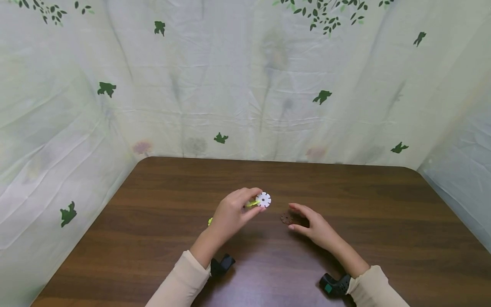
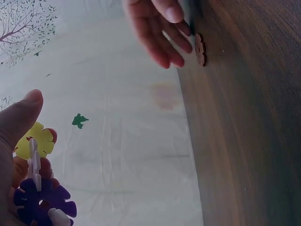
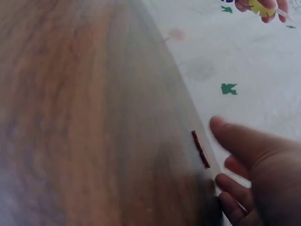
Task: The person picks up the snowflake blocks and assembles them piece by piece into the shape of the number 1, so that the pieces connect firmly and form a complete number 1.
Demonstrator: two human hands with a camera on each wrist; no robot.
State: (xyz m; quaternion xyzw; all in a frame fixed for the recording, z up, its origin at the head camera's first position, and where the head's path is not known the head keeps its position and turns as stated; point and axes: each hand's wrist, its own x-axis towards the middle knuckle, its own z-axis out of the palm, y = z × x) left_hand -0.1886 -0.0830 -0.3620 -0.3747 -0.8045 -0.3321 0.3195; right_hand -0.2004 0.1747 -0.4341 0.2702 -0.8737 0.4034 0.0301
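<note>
My left hand [image 1: 235, 209] pinches a small chain of notched plastic discs above the table. A white disc [image 1: 263, 199] faces up at its front, with a yellow disc [image 2: 35, 142] slotted to it. Lower in the left wrist view, a purple disc [image 2: 43, 202] joins the same piece; part of the chain is hidden behind the fingers. A brown disc [image 1: 286, 218] lies on the table just beside the fingertips of my right hand [image 1: 317, 228]. That hand holds nothing, its thumb and fingers spread apart. In the right wrist view, the brown disc [image 3: 201, 149] appears edge-on.
The brown wooden table [image 1: 172, 183] reaches back to a pale curtain [image 1: 245, 85] with green leaf and bird prints. A yellow-green piece [image 1: 209, 221] peeks out left of my left wrist; most of it is hidden. Black wrist cameras [image 1: 222, 265] sit low, close to the tabletop.
</note>
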